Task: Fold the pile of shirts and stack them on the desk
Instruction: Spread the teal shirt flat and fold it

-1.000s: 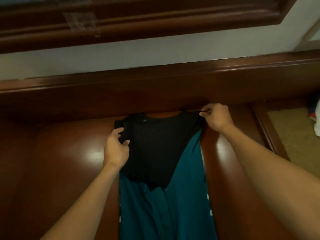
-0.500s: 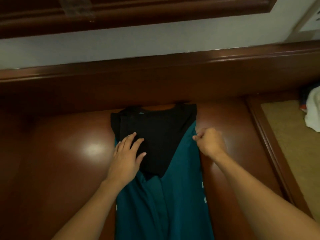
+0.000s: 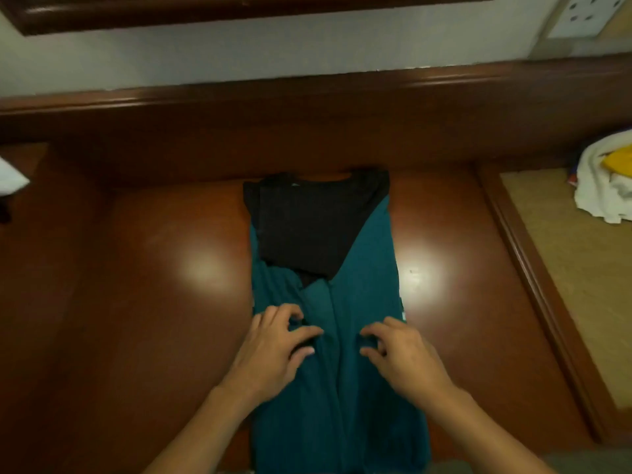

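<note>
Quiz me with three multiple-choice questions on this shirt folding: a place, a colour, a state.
1. Where do the left hand and right hand rest? A) teal part of the shirt B) its black part C) off it entirely
2. What colour is the shirt's far end? A) white B) black C) yellow
3. How does the shirt lie? A) balled up B) hanging C) folded narrow, flat on the desk
Answers: A, both touch teal cloth; B, the far panel is black; C, a long strip on the wood.
</note>
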`<state>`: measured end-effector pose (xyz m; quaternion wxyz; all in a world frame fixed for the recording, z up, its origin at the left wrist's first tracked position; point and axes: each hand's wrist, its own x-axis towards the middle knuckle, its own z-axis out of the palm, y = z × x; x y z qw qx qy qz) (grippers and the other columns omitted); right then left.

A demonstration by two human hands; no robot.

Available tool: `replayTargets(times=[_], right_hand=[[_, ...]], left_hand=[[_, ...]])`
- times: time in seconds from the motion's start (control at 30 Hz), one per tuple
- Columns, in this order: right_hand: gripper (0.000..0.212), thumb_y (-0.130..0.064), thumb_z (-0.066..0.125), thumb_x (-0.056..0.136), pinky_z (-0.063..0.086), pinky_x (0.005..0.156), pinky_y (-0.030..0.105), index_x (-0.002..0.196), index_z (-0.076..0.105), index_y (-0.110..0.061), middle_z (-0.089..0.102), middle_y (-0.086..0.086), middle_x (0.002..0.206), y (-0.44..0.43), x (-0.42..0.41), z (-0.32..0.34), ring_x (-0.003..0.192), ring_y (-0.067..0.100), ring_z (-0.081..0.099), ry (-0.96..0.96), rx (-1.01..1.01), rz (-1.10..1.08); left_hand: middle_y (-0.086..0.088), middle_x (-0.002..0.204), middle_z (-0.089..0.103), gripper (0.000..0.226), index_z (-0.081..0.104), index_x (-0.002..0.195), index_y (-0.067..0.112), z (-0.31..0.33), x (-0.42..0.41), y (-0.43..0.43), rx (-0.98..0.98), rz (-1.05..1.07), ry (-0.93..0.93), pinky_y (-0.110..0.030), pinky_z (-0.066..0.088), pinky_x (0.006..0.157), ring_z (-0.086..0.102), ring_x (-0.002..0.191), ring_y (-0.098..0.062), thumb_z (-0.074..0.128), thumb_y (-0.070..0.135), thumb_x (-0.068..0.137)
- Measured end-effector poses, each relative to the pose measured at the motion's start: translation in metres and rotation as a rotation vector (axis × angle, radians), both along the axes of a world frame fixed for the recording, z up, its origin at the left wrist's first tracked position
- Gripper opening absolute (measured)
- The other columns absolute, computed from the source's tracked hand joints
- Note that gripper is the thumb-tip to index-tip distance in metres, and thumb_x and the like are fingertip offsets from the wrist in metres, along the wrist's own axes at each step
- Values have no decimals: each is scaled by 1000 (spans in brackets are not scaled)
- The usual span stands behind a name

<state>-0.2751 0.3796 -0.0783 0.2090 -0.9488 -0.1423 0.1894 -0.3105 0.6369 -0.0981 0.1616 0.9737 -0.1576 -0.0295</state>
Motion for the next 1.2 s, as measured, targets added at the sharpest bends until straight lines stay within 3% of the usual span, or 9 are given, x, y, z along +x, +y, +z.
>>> replayTargets(times=[0.1, 0.3, 0.47, 0.57, 0.67, 0.77, 0.87, 0.97, 1.2], right_hand=[[41, -44, 61, 97, 49, 83, 33, 137, 52, -42, 49, -12, 109, 1, -45, 2, 110, 15, 58, 21, -29, 57], [43, -41, 60, 98, 50, 84, 39, 141, 53, -41, 42, -4, 115, 0, -88, -5, 113, 20, 52, -16, -81, 110], [44, -30, 53, 102, 46, 89, 37, 145, 52, -40, 35, -5, 108, -5, -90, -13, 104, 19, 47, 18, -46, 131], [35, -32, 51, 103, 47, 95, 41, 136, 63, -34, 45, -2, 113, -2, -91, -7, 111, 24, 52, 48, -25, 68], [28, -46, 60, 96, 53, 86, 41, 108, 75, -26, 66, 0, 104, 12, -107, -5, 102, 25, 63, -1, 87, -111], [36, -56, 68, 87, 55, 78, 38, 99, 74, -24, 72, -1, 96, 28, -129, -12, 97, 24, 66, 27, 104, -209], [21, -46, 73, 88, 54, 77, 36, 93, 72, -25, 72, -1, 100, 35, -137, -17, 98, 24, 66, 70, 103, -329], [21, -35, 73, 89, 51, 73, 32, 71, 65, -27, 71, -4, 81, 33, -136, -13, 85, 19, 67, 63, 246, -363], [28, -51, 71, 88, 54, 79, 38, 94, 71, -24, 70, 0, 100, 40, -160, -17, 96, 26, 66, 69, 74, -355]], left_hand=[[6, 142, 34, 45, 48, 140, 52, 4, -25, -5, 117, -83, 90, -38, 31, 105, 34, 126, -19, 59, 50, 97], [4, 118, 42, 15, 67, 106, 38, 19, -23, -22, 179, -101, 6, -36, 29, 83, 41, 107, -22, 64, 45, 93], [6, 104, 37, 8, 65, 102, 33, 28, -37, -27, -112, -26, 30, -35, 43, 82, 43, 92, -14, 65, 36, 96], [7, 115, 39, 27, 61, 124, 32, 21, -53, -34, -159, 11, 181, -32, 50, 86, 53, 90, -11, 65, 32, 97], [7, 122, 46, 43, 58, 136, 25, 12, -73, -30, -281, 145, 172, -29, 47, 98, 53, 103, -8, 68, 17, 95], [3, 113, 51, 33, 66, 122, 19, 5, -108, -24, -349, 417, -40, -30, 46, 95, 51, 102, -9, 73, 14, 90], [8, 108, 47, 30, 65, 115, 24, -2, -153, -23, -335, 690, -6, -37, 49, 93, 54, 100, -16, 77, 29, 88], [8, 112, 45, 45, 60, 128, 27, -9, -185, -22, -151, 657, 76, -36, 43, 96, 47, 107, -14, 69, 48, 90], [3, 117, 49, 48, 59, 128, 20, -6, -194, -27, -222, 789, 92, -35, 43, 96, 48, 111, -17, 68, 49, 90]])
